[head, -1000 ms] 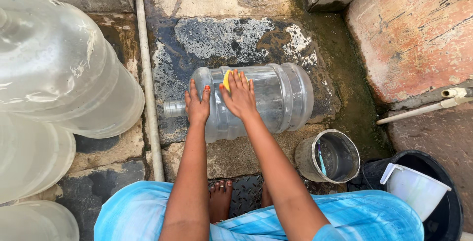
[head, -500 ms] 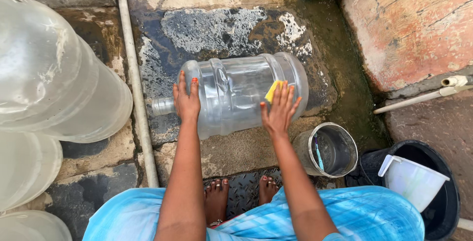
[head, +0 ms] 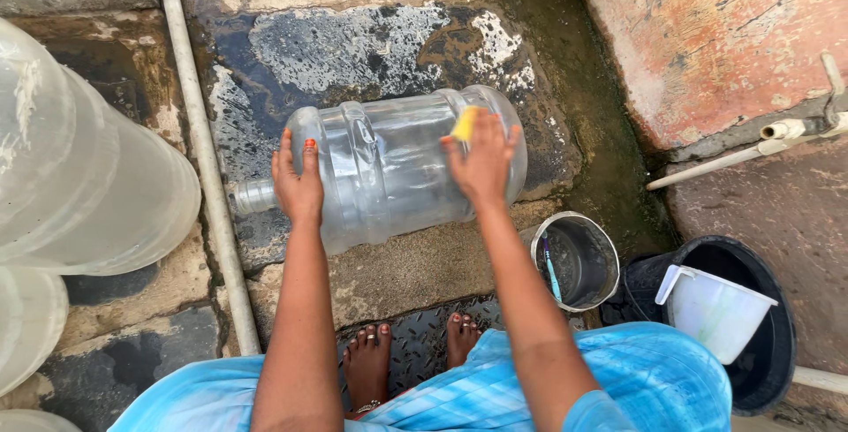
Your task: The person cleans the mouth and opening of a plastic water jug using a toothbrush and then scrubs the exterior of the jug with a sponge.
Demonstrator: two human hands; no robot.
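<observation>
Outdoor wash spot, daylight, no hard shadows. Ground of patchy concrete [head: 371, 43], wet and dark in the middle, paint flaking pale. White pipe [head: 199, 140] runs along the left. Worn reddish slab [head: 724, 34] at upper right, thin pipe [head: 733, 162] below it. Green damp channel [head: 601, 132] between slab and concrete.

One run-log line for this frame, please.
left hand: steadies clear water jug lying sideways | right hand: presses yellow sponge on jug
</observation>
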